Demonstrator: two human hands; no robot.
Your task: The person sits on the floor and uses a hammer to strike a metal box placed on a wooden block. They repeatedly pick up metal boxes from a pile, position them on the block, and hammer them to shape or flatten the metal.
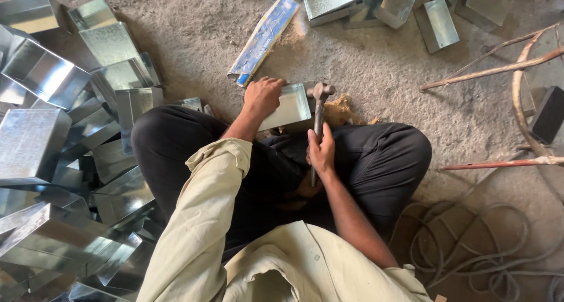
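I sit cross-legged on a gritty concrete floor. My left hand (262, 96) grips the far left edge of a shiny sheet-metal box (288, 107) that rests tilted in front of my knees. My right hand (321, 151) is closed around the handle of a hammer (319, 109), held upright. The hammer's dark head (321, 90) sits at the box's right edge; contact with the metal is unclear. A brownish block (339, 109) lies just behind the box and hammer.
A large heap of similar metal boxes (53, 131) fills the left side. More boxes (437, 23) lie at the top. A flat blue packet (264, 37) lies on the floor ahead. Thin rusty rods (499, 70) and coiled rope (470, 249) are at right.
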